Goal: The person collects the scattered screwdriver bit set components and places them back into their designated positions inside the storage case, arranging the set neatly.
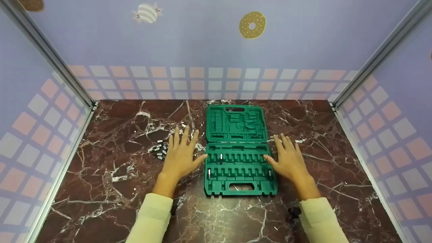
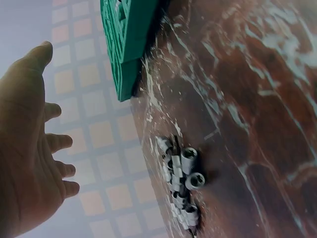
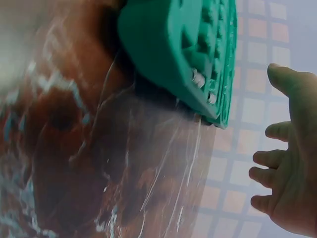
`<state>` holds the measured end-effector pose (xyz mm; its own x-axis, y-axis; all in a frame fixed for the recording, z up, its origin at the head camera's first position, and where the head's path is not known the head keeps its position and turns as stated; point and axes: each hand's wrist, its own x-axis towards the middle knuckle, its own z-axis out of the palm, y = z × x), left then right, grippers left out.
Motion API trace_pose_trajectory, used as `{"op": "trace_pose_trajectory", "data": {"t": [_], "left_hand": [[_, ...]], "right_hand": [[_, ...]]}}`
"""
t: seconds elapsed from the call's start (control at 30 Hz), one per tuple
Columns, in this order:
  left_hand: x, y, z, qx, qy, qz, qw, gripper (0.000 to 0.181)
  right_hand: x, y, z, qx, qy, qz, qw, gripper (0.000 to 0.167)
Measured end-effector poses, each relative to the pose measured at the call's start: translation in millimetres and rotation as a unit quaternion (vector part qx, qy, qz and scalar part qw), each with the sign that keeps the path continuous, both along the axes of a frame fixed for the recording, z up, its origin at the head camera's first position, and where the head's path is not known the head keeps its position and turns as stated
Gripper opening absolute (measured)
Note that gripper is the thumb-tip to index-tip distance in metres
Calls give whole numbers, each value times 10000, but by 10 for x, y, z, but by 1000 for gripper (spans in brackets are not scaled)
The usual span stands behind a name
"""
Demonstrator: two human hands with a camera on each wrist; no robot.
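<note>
A green plastic tool case (image 1: 241,184) lies unfolded on the table, its lid (image 1: 236,123) laid back behind the base. Three small metal sockets or bits sit in the base: one socket (image 1: 221,158) in the upper row, one (image 1: 209,173) at lower left, one (image 1: 270,172) at lower right. My left hand (image 1: 180,153) hovers left of the case with fingers spread, holding nothing. My right hand (image 1: 288,158) is spread at the right side, its thumb over the case's edge. Beyond my left hand lies a pile of silver sockets (image 2: 181,183), partly hidden in the head view.
The case stands on a dark red marbled table (image 1: 111,209). A lilac back wall (image 1: 209,40) with checkered tiles and similar side walls enclose it, with metal rails (image 1: 57,57) at the corners. A dark object (image 1: 293,212) shows beside the right sleeve.
</note>
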<state>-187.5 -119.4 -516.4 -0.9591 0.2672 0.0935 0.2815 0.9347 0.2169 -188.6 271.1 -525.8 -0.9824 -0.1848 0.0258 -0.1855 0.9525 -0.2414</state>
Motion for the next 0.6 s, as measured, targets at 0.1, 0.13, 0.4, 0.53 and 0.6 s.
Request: {"op": "trace_pose_trajectory", "data": {"t": [0.1,0.13,0.4,0.53,0.6], "left_hand": [[-2,-44,-22,19,-23,-64,10000,90],[-7,-53,-30,18,-26,-92,10000,90],[-34,-159,-67,-27,124,-239,9996,84],[-44,-219,-75,-32,188,-324,9993,84],[-44,-248,-82,13,188,-341,9992,84]], "right_hand": [[-19,7,-17,131,133,103,9998,87],[-26,15,-24,155,191,128,9996,86],[-69,47,-97,-248,550,237,9979,77],[-82,64,-129,-554,421,117,9975,76],[-89,71,-138,-740,267,57,9969,76]]}}
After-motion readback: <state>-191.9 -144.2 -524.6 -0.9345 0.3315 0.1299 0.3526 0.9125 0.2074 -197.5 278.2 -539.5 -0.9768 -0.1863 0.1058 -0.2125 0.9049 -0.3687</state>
